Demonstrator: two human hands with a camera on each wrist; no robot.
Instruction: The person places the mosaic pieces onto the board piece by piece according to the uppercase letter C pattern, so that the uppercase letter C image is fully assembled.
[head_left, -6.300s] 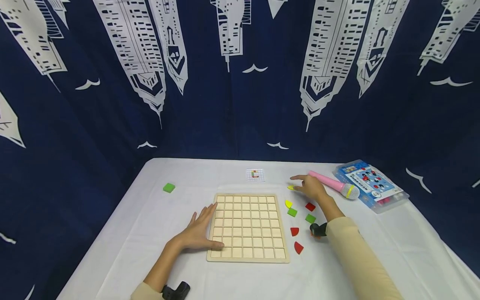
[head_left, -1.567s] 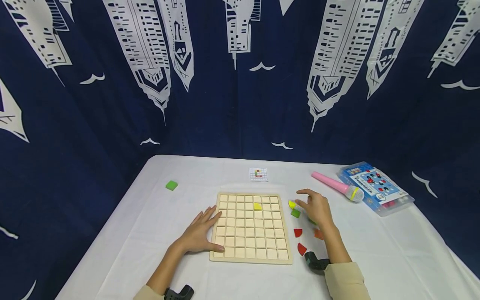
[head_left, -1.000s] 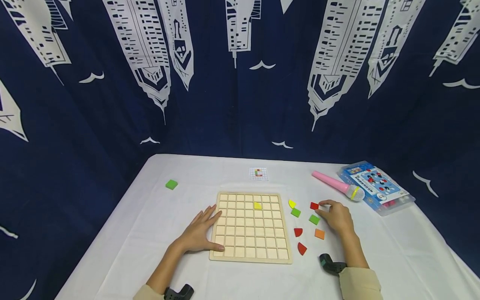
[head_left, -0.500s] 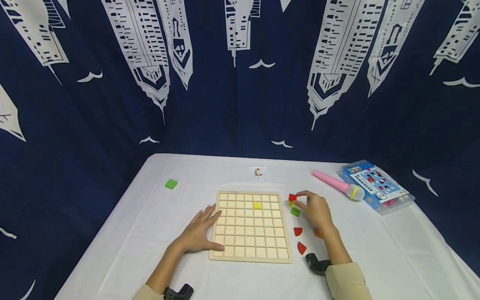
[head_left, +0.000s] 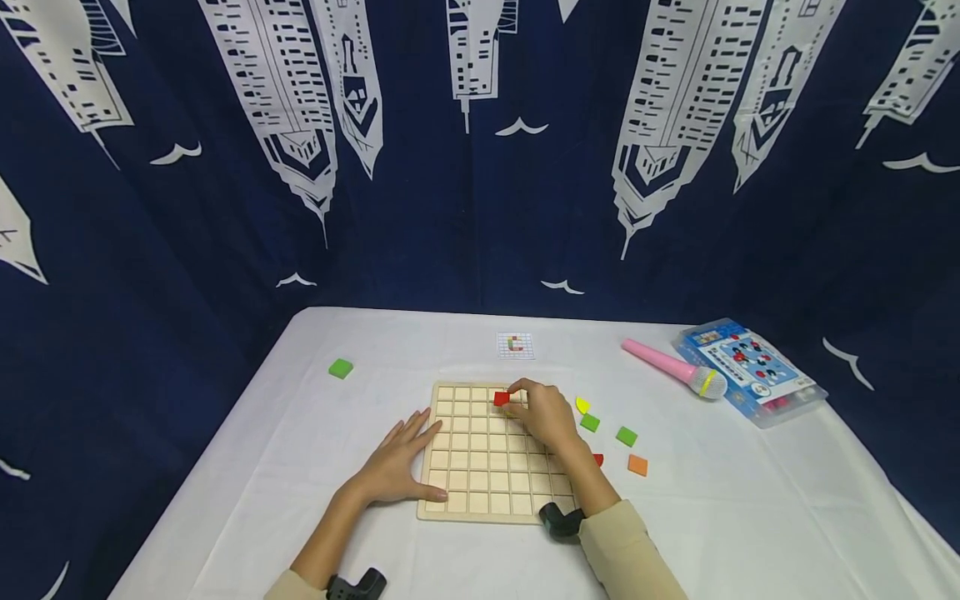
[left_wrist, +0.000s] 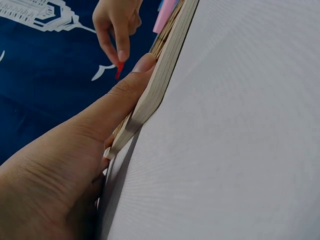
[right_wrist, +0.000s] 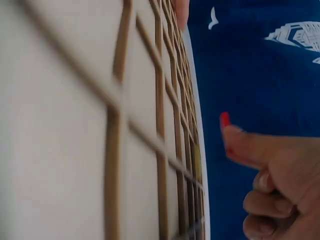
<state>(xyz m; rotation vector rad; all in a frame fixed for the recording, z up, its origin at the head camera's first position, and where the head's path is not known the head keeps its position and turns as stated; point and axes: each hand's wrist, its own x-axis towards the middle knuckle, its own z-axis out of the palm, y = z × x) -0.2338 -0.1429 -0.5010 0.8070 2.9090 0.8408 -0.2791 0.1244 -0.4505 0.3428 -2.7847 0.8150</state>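
Observation:
My right hand [head_left: 547, 412] pinches a red square tile [head_left: 501, 399] between thumb and forefinger, over the far rows of the wooden grid board [head_left: 480, 458]. In the right wrist view the red tile [right_wrist: 225, 119] is held above the board's surface, and a sliver of a yellow tile [right_wrist: 198, 162] shows in the grid. That yellow piece is hidden behind the hand in the head view. My left hand [head_left: 393, 467] rests along the board's left edge with fingers spread, its thumb [left_wrist: 117, 97] lying over the near rim.
Right of the board lie a yellow quarter-round tile [head_left: 582, 405], green tiles [head_left: 627, 436], an orange tile [head_left: 637, 465] and a partly covered red one [head_left: 597, 459]. Another green piece [head_left: 341, 368] sits far left. Behind are a pattern card [head_left: 515, 346], pink microphone [head_left: 671, 367] and plastic case [head_left: 750, 371].
A yellow tile went into the grid earlier. My right hand then took the red square tile from the right of the board and carried it left over the grid. The left hand stayed put.

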